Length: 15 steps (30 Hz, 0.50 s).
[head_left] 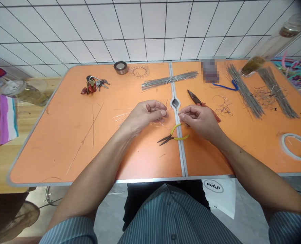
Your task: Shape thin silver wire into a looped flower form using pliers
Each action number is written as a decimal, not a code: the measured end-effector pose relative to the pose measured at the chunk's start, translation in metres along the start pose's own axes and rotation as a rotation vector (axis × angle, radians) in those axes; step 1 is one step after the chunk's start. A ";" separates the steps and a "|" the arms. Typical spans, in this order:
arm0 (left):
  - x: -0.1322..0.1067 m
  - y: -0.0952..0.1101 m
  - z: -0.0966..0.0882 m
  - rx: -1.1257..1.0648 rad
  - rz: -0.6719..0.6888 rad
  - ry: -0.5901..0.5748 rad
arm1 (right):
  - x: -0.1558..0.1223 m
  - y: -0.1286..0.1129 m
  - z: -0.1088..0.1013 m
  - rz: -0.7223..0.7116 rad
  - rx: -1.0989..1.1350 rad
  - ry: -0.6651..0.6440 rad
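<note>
Though cluttered, orange tabletop (43, 145) below hands (150, 114) (200, 120), white tiles (154, 21) beyond.

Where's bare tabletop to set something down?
Mostly bare: orange table left of the loose wires, nearer than the keys; also between the right forearm and the white tape roll. Crowded: back right, with wire bundles and bottle; middle, with left hand, right hand, yellow pliers.

Craft workspace: yellow-handled pliers (171, 137), wire bundle (170, 80), tape roll (121, 68), orange table (51, 135).
</note>
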<state>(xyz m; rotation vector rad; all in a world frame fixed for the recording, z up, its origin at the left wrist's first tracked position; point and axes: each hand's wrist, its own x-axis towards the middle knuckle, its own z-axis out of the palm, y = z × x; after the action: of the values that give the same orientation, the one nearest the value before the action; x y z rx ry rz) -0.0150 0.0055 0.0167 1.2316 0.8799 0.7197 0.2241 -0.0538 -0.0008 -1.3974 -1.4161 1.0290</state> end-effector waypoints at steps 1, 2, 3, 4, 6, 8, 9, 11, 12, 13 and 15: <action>0.000 0.000 0.000 0.027 0.000 -0.007 | 0.000 0.001 0.000 0.007 -0.002 -0.017; 0.000 0.000 0.000 0.052 0.003 -0.013 | -0.001 0.001 0.001 0.017 -0.008 -0.033; 0.000 0.000 0.001 0.072 0.009 -0.019 | -0.001 0.001 0.002 0.027 -0.018 -0.047; 0.000 -0.001 0.001 0.087 0.014 -0.025 | -0.002 0.001 0.002 0.033 -0.033 -0.060; 0.001 -0.003 0.002 0.102 0.023 -0.037 | -0.003 0.000 0.003 0.032 -0.059 -0.080; 0.001 -0.004 0.002 0.118 0.025 -0.051 | -0.004 0.000 0.004 0.024 -0.068 -0.096; 0.001 -0.005 0.003 0.129 0.022 -0.058 | -0.004 0.000 0.005 0.024 -0.066 -0.104; 0.001 -0.005 0.003 0.147 0.015 -0.073 | -0.005 0.001 0.005 0.031 -0.056 -0.119; 0.000 -0.005 0.004 0.152 0.012 -0.076 | -0.005 0.002 0.006 0.035 -0.054 -0.126; 0.000 -0.005 0.005 0.156 0.009 -0.075 | -0.006 0.003 0.006 0.038 -0.055 -0.132; -0.001 -0.005 0.007 0.167 0.009 -0.063 | -0.006 0.004 0.007 0.040 -0.063 -0.139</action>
<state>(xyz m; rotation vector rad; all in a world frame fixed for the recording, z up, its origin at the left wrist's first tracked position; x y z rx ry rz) -0.0097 0.0004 0.0129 1.3999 0.8966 0.6209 0.2185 -0.0598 -0.0070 -1.4270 -1.5391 1.1347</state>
